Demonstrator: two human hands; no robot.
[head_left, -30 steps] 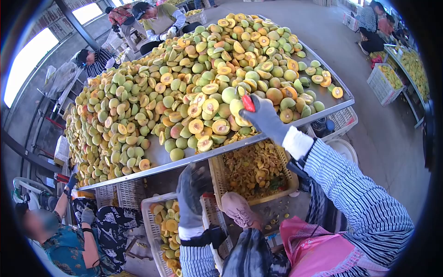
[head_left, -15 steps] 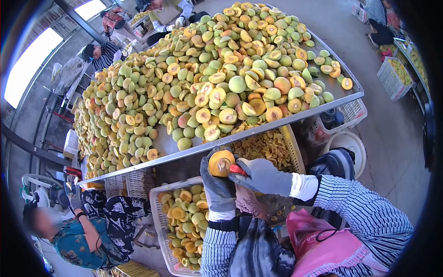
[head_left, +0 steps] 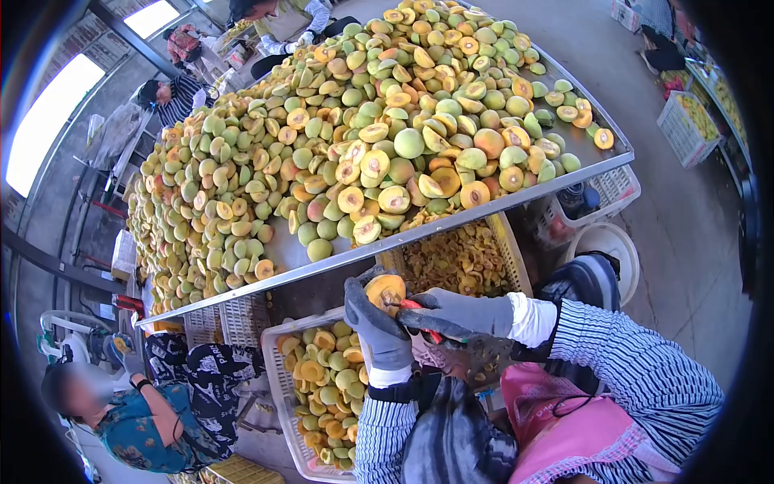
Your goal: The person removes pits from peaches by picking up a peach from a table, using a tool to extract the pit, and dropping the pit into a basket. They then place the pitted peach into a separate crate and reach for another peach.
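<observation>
My left hand, in a grey glove, is closed around a peach half with its orange cut face showing. My right hand, gloved too, grips a red-handled pitting tool. The tool's tip meets the peach half near its middle; its exact shape is hidden by the fruit and fingers. Both hands are just in front of the metal table's edge. On that table lies a large heap of green and orange peaches, many of them cut in half.
A white crate of peach halves stands below left of my hands. Under the table edge, a yellow crate holds scraps. To the right are a white bucket and another crate. A co-worker sits at left; others work behind the table.
The peach half has tilted in my left hand, its cut face now turned more to the right. My right hand has rolled and dropped slightly, with more of the red handle showing.
</observation>
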